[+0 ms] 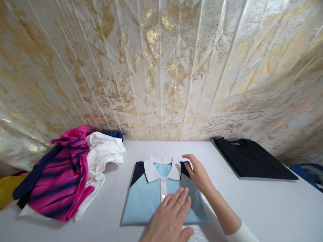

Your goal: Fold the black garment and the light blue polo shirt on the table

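A folded light-blue polo shirt (pixel 143 201) with a white collar and navy shoulders lies on the white table (pixel 264 205) right in front of me. My left hand (pixel 171 216) lies flat on its lower middle, palm down, fingers stretched out, holding nothing. My right hand (pixel 198 174) comes in from the lower right in a white sleeve. Its fingers are spread and rest lightly on the shirt's right shoulder beside the collar.
A heap of loose clothes lies at the left: a pink and navy striped garment (pixel 59 178) over a white one (pixel 104 153). A folded black shirt (pixel 252 158) lies at the back right. A gold-patterned wall (pixel 161 67) stands behind the table. Something blue (pixel 308 173) shows at the right edge.
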Available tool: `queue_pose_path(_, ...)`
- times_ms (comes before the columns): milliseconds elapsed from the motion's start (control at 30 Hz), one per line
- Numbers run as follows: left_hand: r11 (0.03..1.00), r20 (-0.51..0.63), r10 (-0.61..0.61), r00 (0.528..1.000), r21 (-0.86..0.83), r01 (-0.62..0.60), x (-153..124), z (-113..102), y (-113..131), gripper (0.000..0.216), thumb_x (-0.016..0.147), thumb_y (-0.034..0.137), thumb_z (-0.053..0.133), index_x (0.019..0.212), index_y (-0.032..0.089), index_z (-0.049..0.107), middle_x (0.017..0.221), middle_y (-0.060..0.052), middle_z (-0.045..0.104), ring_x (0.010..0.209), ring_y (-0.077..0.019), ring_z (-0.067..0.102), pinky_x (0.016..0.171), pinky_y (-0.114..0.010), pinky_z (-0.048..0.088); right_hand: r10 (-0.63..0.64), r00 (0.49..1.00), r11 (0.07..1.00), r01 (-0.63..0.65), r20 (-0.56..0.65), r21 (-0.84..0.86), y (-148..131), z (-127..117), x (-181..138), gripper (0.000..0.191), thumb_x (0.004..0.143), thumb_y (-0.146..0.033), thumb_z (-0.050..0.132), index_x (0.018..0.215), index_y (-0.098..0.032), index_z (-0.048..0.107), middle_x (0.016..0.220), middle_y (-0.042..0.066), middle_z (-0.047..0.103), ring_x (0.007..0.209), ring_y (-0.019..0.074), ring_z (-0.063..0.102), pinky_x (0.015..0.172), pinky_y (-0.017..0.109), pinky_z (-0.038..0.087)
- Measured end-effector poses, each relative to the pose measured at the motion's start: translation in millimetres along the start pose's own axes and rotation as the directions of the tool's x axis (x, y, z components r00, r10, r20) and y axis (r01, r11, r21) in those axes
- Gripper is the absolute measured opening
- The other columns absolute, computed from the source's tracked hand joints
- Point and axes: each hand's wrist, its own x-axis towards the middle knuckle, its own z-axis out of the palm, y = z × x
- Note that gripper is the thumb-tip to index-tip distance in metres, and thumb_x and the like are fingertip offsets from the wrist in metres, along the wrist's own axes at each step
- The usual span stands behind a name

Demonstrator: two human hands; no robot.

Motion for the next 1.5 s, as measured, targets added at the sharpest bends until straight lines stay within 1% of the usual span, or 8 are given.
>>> queue_pose_path(267, 0.953, -0.117, -0.173, 0.978, 0.231, 0.197, -81.3, -11.8, -28.3, 0.082, 0.092, 0.054, 0.044, 0.150, 0.019, -0.002, 0.150, -0.008, 0.030, 0.136, -0.0245, 0.035, 0.105, -0.033, 0.034, -0.099, 0.980, 0.930, 0.153, 0.172, -0.333, -50.6, 46.6, -55.1, 0.056, 0.092, -0.045, 0.042, 0.143, -0.023, 0.036, 0.153, 0.007, 0.029, 0.142, 0.0306, 0.021, 0.109, 0.052, 0.025)
queue_pose_path(500, 0.967, -0.127, -0.200, 0.972, 0.133, 0.216, -91.4, -14.8, -34.5, 0.069, 0.094, 0.048, 0.042, 0.151, 0.025, 0.010, 0.150, -0.004, 0.033, 0.136, -0.0226, 0.035, 0.105, -0.032, 0.036, -0.076, 0.953, 0.921, 0.180, 0.293, -0.346, -63.1, 53.1, -69.0, 0.062, 0.091, -0.052, 0.041, 0.146, -0.025, 0.032, 0.155, 0.006, 0.022, 0.142, 0.0339, 0.017, 0.109, 0.056, 0.023)
queue_pose_path(567, 0.937, -0.236, -0.324, 0.916, 0.054, 0.345, -98.8, -19.8, -42.1, 0.055, 0.097, 0.039, 0.037, 0.148, 0.026, 0.022, 0.148, -0.005, 0.038, 0.133, -0.0208, 0.038, 0.102, -0.033, 0.039, -0.064, 0.952, 0.922, 0.171, 0.299, -0.348, -62.7, 53.0, -68.6, 0.063, 0.092, -0.053, 0.040, 0.146, -0.024, 0.032, 0.155, 0.006, 0.021, 0.142, 0.0336, 0.017, 0.109, 0.056, 0.022)
queue_pose_path(667, 0.774, -0.390, -0.613, 0.688, -0.117, 0.623, -121.0, -27.2, -55.0, 0.030, 0.094, 0.031, 0.040, 0.119, 0.025, 0.055, 0.130, -0.007, 0.056, 0.117, -0.0222, 0.054, 0.093, -0.036, 0.047, -0.035, 0.948, 0.918, 0.155, 0.315, -0.365, -63.7, 52.5, -67.7, 0.062, 0.092, -0.054, 0.037, 0.146, -0.024, 0.033, 0.155, 0.005, 0.021, 0.142, 0.0332, 0.016, 0.110, 0.056, 0.022)
queue_pose_path(733, 0.709, -0.361, -0.692, 0.625, -0.177, 0.683, -136.9, -29.4, -58.4, 0.017, 0.089, 0.032, 0.048, 0.093, 0.025, 0.062, 0.110, -0.005, 0.063, 0.099, -0.0225, 0.060, 0.083, -0.037, 0.050, -0.018, 0.945, 0.913, 0.149, 0.326, -0.380, -65.2, 52.1, -67.4, 0.062, 0.093, -0.054, 0.036, 0.146, -0.023, 0.033, 0.155, 0.005, 0.021, 0.143, 0.0328, 0.015, 0.110, 0.055, 0.021)
queue_pose_path(900, 0.672, -0.223, -0.739, 0.636, -0.163, 0.723, -148.1, -26.5, -46.4, 0.008, 0.078, 0.033, 0.061, 0.082, 0.027, 0.064, 0.096, 0.000, 0.064, 0.089, -0.0221, 0.060, 0.073, -0.035, 0.047, 0.007, 0.941, 0.896, 0.144, 0.338, -0.421, -68.9, 51.1, -67.5, 0.062, 0.094, -0.056, 0.031, 0.146, -0.022, 0.033, 0.155, 0.004, 0.020, 0.143, 0.0314, 0.014, 0.112, 0.054, 0.020)
queue_pose_path(1133, 0.675, -0.322, -0.738, 0.593, -0.376, 0.635, -127.8, -30.7, -43.3, 0.012, 0.080, 0.034, 0.058, 0.074, 0.024, 0.061, 0.092, -0.002, 0.067, 0.088, -0.0223, 0.060, 0.075, -0.034, 0.047, 0.012, 0.939, 0.886, 0.149, 0.343, -0.439, -70.8, 49.5, -66.9, 0.061, 0.094, -0.055, 0.030, 0.146, -0.023, 0.032, 0.155, 0.004, 0.019, 0.143, 0.0314, 0.015, 0.111, 0.053, 0.022)
queue_pose_path(1500, 0.739, -0.379, -0.672, 0.636, -0.387, 0.551, -121.8, -47.7, -38.5, 0.017, 0.085, 0.039, 0.055, 0.077, 0.024, 0.058, 0.088, -0.001, 0.065, 0.083, -0.0198, 0.058, 0.076, -0.030, 0.046, 0.016, 0.936, 0.890, 0.147, 0.353, -0.431, -71.4, 48.2, -65.4, 0.060, 0.094, -0.052, 0.034, 0.146, -0.022, 0.033, 0.155, 0.004, 0.019, 0.143, 0.0320, 0.015, 0.111, 0.054, 0.022)
